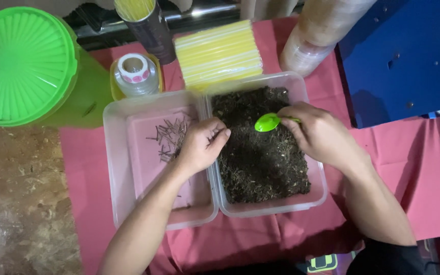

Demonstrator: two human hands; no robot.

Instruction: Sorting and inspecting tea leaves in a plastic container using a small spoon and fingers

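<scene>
Two hands work over two clear plastic tubs in the middle of the frame.

The right hand pinches the handle of a small green spoon between thumb and fingers; the spoon bowl hovers above the dark loose tea leaves that fill the right tub. The left hand rests over the border between both tubs, fingers curled loosely together; I cannot tell if it holds something. The left tub has only some thin dark stems at its upper part. Above the tubs lies a stack of yellow straws, and beside it a roll of clear tape. A green ribbed lid is at the upper left, all on a red cloth.
</scene>
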